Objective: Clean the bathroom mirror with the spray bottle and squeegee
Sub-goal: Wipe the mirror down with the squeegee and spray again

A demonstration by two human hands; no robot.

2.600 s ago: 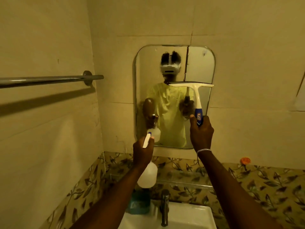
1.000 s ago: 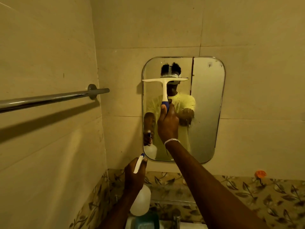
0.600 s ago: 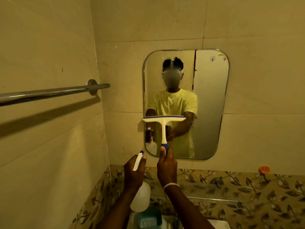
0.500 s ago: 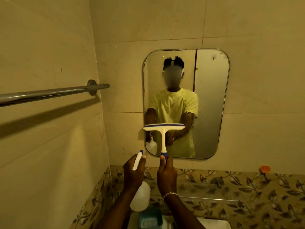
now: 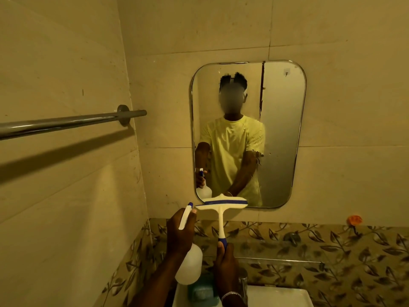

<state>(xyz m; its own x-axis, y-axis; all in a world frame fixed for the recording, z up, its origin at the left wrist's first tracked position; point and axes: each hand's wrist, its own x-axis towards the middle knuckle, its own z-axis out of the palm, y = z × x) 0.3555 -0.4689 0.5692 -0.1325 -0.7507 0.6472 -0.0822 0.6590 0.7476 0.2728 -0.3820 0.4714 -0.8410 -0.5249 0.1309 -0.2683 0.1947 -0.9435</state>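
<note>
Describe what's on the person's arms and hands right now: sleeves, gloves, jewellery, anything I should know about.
Both forearms are bare, with no sleeves reaching them in the direct view and no gloves on either hand. The right hand has a silver-coloured chain bracelet at the wrist. The left hand shows no rings or bands. The mirror reflects a short-sleeved pale yellow T-shirt.

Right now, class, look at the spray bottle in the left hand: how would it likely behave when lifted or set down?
The spray bottle looks like thin translucent plastic, so probably light, and it may flex if squeezed. Its rounded body might roll if laid down. The left hand grips the narrow neck, a likely secure hold.
</note>
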